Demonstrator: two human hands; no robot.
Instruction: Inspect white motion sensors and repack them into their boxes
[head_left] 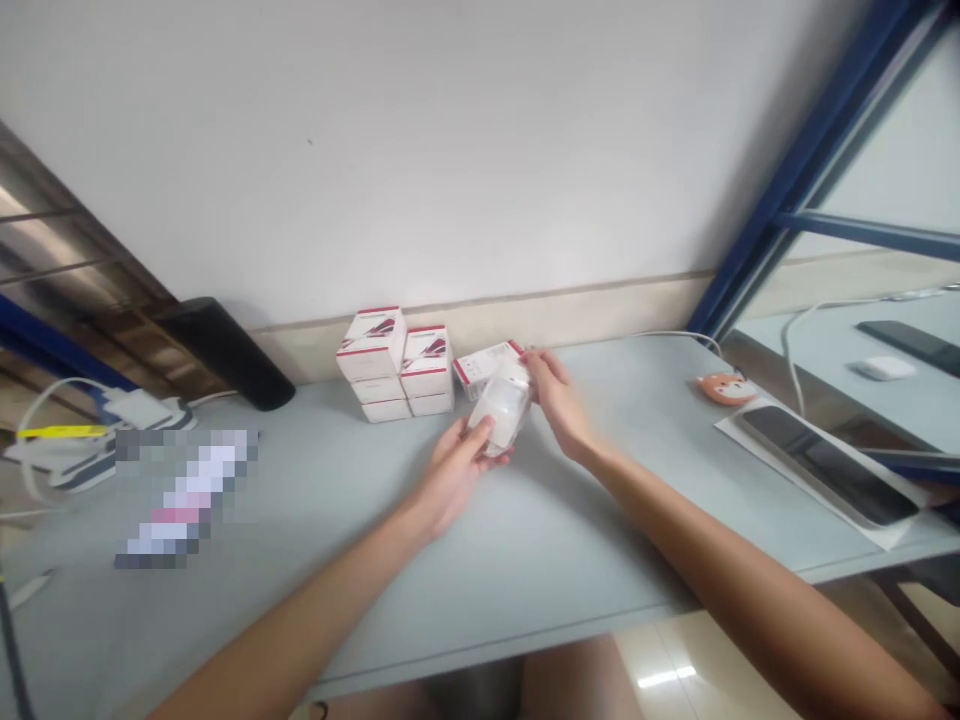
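Note:
My left hand point(457, 470) and my right hand point(559, 400) together hold a small white device in a clear wrapping point(501, 412) above the pale table point(525, 560). The left hand grips its lower end, the right hand pinches its upper end. Just behind it lies a white and red box point(484, 365) on its side. To the left of that stand two stacks of white and red boxes point(397, 365) against the wall.
A black cylinder point(225, 350) lies at the back left beside a white adapter with cables point(135, 410). At the right are a small orange figure point(726, 388), a dark phone on white paper point(825, 465) and a blue frame point(787, 180).

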